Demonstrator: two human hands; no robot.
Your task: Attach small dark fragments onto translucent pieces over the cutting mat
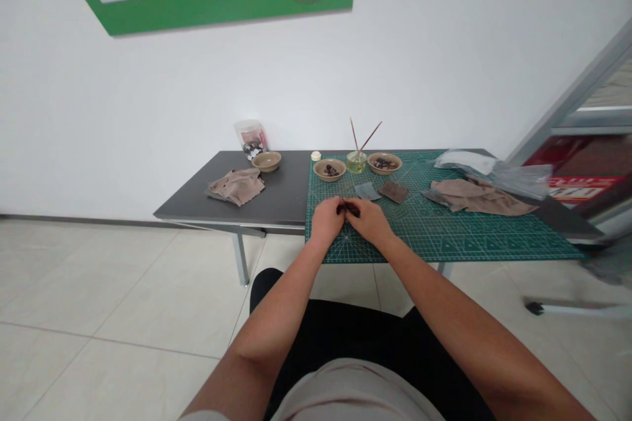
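Note:
My left hand (pixel 326 220) and my right hand (pixel 369 220) meet above the near part of the green cutting mat (pixel 464 237). Both are closed, fingertips together, around a small dark brown piece (pixel 351 208); its kind is too small and covered to make out. Just beyond my fingers lie a grey-blue square (pixel 367 191) and a brown square (pixel 394 191), both flat. Farther back stand a tan bowl (pixel 330 170) and a second tan bowl (pixel 384 163), each with dark pieces inside. Between them is a glass of yellowish liquid (pixel 356 162) with two thin sticks leaning out.
Left on the dark table (pixel 291 200) are a brown cloth (pixel 237 185), another tan bowl (pixel 266 161) and a clear jar (pixel 251 140). A small white lid-like object (pixel 316 156) sits by the wall. At right lie brown cloths (pixel 478 196) and a plastic bag (pixel 494 168).

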